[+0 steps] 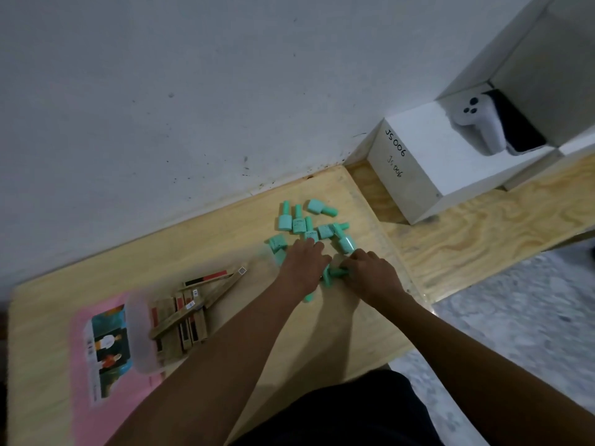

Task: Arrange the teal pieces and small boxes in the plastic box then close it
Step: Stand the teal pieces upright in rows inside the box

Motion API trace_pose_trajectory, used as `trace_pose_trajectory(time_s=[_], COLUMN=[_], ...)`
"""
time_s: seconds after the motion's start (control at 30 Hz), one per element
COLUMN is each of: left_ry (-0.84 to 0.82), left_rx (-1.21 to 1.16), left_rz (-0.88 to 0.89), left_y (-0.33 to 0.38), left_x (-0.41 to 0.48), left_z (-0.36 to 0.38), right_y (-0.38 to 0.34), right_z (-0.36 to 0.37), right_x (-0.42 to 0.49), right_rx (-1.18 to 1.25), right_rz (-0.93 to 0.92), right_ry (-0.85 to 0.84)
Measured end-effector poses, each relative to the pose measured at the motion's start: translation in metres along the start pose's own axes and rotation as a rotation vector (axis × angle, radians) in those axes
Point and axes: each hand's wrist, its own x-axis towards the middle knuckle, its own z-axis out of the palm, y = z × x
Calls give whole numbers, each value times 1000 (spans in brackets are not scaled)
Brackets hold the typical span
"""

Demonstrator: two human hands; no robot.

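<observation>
Several teal bottle-shaped pieces (pixel 297 222) lie scattered on the wooden table (pixel 199 239) near the wall. My left hand (pixel 302 263) rests palm-down over the near side of the pile, covering a few pieces. My right hand (pixel 370 272) is curled around a teal piece (pixel 336 272) between the two hands. The clear plastic box (pixel 141 336) sits at the left, blurred, with its pink lid (pixel 83 342) beside it. Several small brown boxes (pixel 190 313) lie in and against the plastic box, some sticking out at an angle.
A white cardboard box marked "JS 006" (pixel 418 162) stands at the back right, with a white controller (pixel 479 123) on it. The wall runs along the table's far edge. The table's right edge drops to a speckled floor (pixel 515 317).
</observation>
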Motion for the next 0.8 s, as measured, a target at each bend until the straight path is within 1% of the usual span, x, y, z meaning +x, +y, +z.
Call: trace_pose_trajectory(time_s=[0.1,0.17,0.27,0.37,0.43,0.47,0.53,0.67,0.73,0.8], left_ry=[24,32,36,53,84,97,128,249,300,272], left_rx=[-18,-63,-66,-78,-150,-218,-436,-1026,-1293,-1586], left_rz=[44,60,86,80,59,44,-10,-194,-343,-479], left_y=[-2,-1,4,7,8,7,3,-6,-10,-15], left_x=[3,2,0,3,5,5,1,-16,-28,-40], left_z=[-1,-1,-1,-1,-3,-5,-8,-23,-35,-43], right_y=[4,6,6,4,3,3,1,-8,-17,-28], right_z=[-1,-4,-8,-5,-5,-6,-12,-36,-47,-53], right_x=[-3,-7,-10,-12,-13,-14,-17,-23,-27,-30], right_rx=[84,183,322,533,724,816,1013,1453,1571,1582], right_rz=[52,141,281,375,427,444,460,457,427,372], right_ry=[9,30,69,168,215,229,238,190,171,151])
